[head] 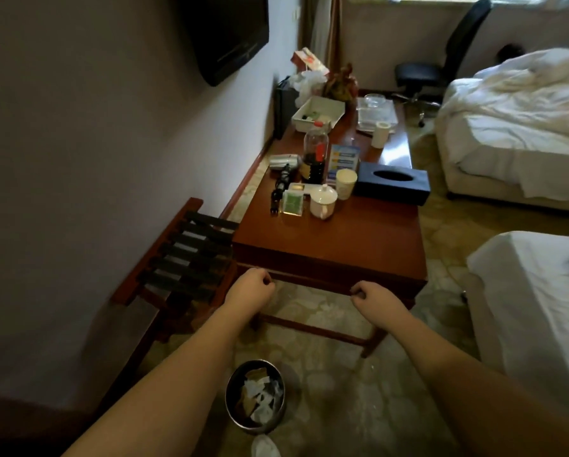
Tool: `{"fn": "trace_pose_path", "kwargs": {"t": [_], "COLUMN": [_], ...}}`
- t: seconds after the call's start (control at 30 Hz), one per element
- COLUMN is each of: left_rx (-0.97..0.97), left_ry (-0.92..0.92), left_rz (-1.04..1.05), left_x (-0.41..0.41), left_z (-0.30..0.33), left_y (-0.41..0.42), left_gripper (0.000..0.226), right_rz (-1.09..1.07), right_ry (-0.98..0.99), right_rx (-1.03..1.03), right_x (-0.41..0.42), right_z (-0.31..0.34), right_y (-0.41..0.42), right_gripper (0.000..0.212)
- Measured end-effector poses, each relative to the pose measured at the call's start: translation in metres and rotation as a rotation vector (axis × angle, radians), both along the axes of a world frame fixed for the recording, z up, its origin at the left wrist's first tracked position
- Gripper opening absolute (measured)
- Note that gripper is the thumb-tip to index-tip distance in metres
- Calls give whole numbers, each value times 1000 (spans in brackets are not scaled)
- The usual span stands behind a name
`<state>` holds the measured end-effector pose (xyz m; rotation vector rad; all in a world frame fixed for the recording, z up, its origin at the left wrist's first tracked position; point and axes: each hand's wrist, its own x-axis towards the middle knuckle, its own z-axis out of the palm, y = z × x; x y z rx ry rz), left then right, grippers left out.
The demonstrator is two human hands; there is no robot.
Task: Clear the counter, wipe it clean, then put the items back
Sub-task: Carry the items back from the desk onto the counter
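Reddish-brown wooden counter [342,245] runs from mid-frame toward the upper right, its long axis leading away from the viewer. Its clutter sits beyond a bare near end: cup [322,201], tissue box [392,182], bottle [314,153], hairdryer [284,161]. Left hand [250,286] and right hand [374,296] hover at the near edge, both loosely fisted, holding nothing. Neither is clearly nearer the cup. Bin [255,395] below, beds [514,127] right.
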<state>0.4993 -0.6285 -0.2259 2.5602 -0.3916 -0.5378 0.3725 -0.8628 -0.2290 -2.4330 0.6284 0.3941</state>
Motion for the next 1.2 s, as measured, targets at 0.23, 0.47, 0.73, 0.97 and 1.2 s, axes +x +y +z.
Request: {"fn": "trace_pose_path", "kwargs": {"t": [0.23, 0.47, 0.73, 0.97, 1.2], "left_rx": [-34, -49, -93, 77, 335], "left_ry": [-26, -38, 15, -52, 8], "left_rz": [-77, -123, 19, 27, -207], "left_x": [91, 150, 219, 280, 320], "left_z": [24, 30, -2, -34, -59], "left_y": [-50, -93, -138, -193, -217], "left_gripper": [22, 22, 26, 60, 87], "right_rz": [-155, -270, -333, -389, -437], "right_ry": [-26, -57, -35, 66, 194], "right_rx": [-43, 14, 232, 471, 809], "right_x": [77, 132, 206, 271, 303], "right_z": [23, 25, -6, -37, -71], "right_y": [-31, -54, -102, -132, -145], "right_gripper": [37, 36, 33, 34, 37]}}
